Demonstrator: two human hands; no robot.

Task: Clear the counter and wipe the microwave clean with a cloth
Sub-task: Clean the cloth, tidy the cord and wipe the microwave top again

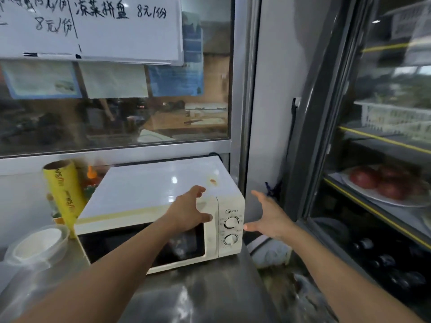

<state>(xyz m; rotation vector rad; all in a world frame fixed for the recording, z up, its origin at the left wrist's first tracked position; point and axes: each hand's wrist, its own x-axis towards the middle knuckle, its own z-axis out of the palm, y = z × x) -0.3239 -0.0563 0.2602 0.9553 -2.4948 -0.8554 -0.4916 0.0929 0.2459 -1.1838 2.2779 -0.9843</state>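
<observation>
Two hands reach for the microwave (161,206), neither holding a cloth. The left hand (189,210) spreads loosely over its top front edge; the right hand (270,217) hangs open just beside its right side. The microwave sits on the steel counter (210,294), its top bare but stained. A yellow wrap roll (64,197) and bowls (37,243) remain at left. Wiping looks not yet begun.

Both open hands, left hand (189,209) and right hand (268,217), flank the microwave (151,194) front corner.
</observation>
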